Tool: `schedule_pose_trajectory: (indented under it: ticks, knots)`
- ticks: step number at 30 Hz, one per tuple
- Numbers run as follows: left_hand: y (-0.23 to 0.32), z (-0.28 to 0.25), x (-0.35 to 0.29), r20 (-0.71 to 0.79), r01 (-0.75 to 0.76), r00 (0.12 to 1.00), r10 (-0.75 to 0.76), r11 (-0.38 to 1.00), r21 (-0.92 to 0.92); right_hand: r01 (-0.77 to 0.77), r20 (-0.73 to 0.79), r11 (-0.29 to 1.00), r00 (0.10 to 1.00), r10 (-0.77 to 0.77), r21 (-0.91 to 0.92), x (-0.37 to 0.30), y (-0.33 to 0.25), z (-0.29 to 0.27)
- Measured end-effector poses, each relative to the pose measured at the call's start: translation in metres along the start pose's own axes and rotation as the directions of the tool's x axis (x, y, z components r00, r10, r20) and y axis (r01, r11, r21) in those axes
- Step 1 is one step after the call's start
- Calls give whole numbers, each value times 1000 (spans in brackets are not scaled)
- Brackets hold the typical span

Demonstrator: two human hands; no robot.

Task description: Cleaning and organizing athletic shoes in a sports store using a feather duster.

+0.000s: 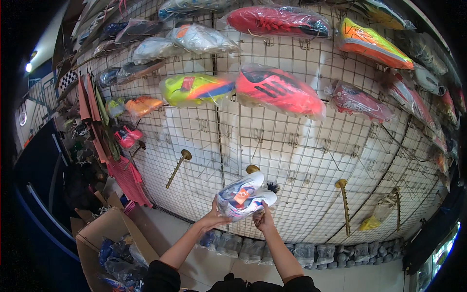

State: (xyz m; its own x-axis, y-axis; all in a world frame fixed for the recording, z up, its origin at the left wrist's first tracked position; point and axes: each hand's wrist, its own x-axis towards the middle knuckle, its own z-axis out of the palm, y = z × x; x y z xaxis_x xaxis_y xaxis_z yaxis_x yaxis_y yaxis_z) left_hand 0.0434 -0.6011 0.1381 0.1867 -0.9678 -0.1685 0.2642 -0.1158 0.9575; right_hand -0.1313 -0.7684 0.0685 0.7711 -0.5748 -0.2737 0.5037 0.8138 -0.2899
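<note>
A pair of white sports shoes (252,200) with blue and pink patterning is held up before the wire grid wall, wrapped in clear plastic. An orange tag (242,195) shows on it. My left hand (213,218) is closed around the left, near end of the bagged pair, with the thumb side up. At the right, near side, my right hand (264,221) grips the bag, its fingers partly hidden by the plastic. Just behind the pair, a brass-coloured wall bracket (252,169) pokes out of the grid.
Several bagged shoes, including a pink-red one (279,90), hang across the upper wire grid (262,138). A notched metal arm (344,209) juts out on the right. Grey bagged items (304,253) line the wall's foot. At lower left stands a cardboard box (99,233) with bagged goods.
</note>
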Motion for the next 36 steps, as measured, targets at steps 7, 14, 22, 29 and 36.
schedule_pose_trajectory:
  ticks: [7,14,22,29,36]
  knots:
    - [7,-21,-9,-47,-215,925,377,621,754,88,17,995,996,-87,-37,-36,-1,44]
    - [56,7,-10,136,-624,656,742,433,650,160,-22,964,986,-168,-212,-78,-11,99]
    - [26,12,2,-238,-476,814,529,844,248,305,4,916,949,-315,-261,-85,0,98]
    - [31,7,16,-312,-78,949,41,991,-108,302,169,154,812,-559,-941,-76,76,-5]
    - [14,-28,34,-120,29,990,-71,948,-318,291,575,-625,756,-313,-724,-96,71,29]
